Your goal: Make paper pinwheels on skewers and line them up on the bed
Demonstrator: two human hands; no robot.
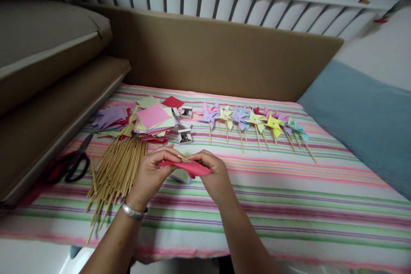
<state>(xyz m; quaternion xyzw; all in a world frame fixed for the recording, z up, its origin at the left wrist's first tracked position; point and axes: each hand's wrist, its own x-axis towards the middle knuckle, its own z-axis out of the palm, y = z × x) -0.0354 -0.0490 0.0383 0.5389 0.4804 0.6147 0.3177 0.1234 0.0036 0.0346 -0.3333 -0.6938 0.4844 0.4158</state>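
Note:
Above the striped cloth, a pinkish-red piece of paper (194, 168) is held between my two hands. My left hand (154, 170) pinches its left end, thumb and fingers closed. The fingers of my right hand (212, 170) are closed on the other side. A short length of wooden stick (183, 158) shows at the paper's upper edge, between my fingertips; how it meets the paper is hidden. Beneath the paper lies a pale green sheet (182, 175), partly covered. A heap of wooden sticks (118, 171) lies just left of my left hand.
Black-handled scissors (74, 163) lie at the left. Behind the sticks are stacked coloured paper squares (154, 116) and purple cut pieces (111, 117). Small open boxes (185, 136) stand beside them. Finished pinwheels (257, 120) line the back right, before a brown board (218, 55).

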